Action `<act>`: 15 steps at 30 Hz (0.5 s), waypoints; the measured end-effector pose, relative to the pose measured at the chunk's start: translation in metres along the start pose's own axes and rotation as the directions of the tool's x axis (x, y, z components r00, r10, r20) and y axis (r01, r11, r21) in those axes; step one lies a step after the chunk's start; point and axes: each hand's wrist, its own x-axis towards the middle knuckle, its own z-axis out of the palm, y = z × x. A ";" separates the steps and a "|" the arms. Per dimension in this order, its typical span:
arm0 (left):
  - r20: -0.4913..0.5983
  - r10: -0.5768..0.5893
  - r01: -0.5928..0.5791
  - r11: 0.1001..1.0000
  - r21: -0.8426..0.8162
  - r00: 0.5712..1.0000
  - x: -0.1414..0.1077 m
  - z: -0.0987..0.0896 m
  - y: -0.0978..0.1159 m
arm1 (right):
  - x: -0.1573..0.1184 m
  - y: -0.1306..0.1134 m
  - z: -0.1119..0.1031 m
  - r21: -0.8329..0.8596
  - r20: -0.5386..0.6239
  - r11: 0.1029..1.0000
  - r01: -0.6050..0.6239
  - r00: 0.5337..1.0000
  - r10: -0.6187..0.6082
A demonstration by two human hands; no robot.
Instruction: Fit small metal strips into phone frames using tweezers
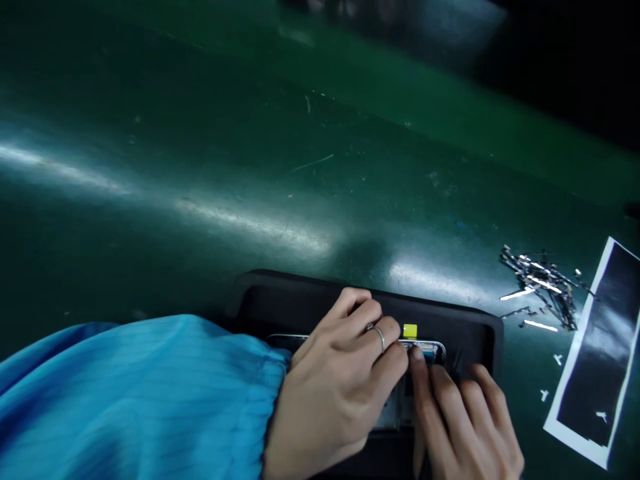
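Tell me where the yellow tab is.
In the head view, the yellow tab is right of centre, at the far edge of the device, beside the left hand.

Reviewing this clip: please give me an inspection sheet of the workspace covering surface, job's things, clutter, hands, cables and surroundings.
Surface: green table, glossy with light streaks and pale marks.
Job's things: a metal-rimmed device in a black tray, partly hidden by the hands; a yellow tab at its far edge.
Clutter: heap of thin strips; white-bordered black sheet; small white bits beside and on it.
Hands: left hand, ringed and blue-sleeved, over the device; right hand with a fingertip at its right end; exact grip hidden.
Cables: nothing seen for certain.
Surroundings: dark and blurred beyond the table.
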 end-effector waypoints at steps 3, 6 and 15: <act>-0.008 0.009 -0.009 1.000 0.013 1.000 -0.001 0.000 0.000 | 0.000 -0.001 0.000 0.007 0.009 1.000 -0.025 1.000 0.025; -0.024 0.013 -0.012 1.000 0.015 1.000 0.000 0.000 0.001 | -0.001 -0.006 0.000 0.023 -0.016 0.995 -0.102 0.995 0.102; -0.028 -0.006 0.006 1.000 -0.009 1.000 0.000 0.001 0.000 | -0.001 -0.006 0.003 0.033 -0.016 0.996 -0.083 0.996 0.084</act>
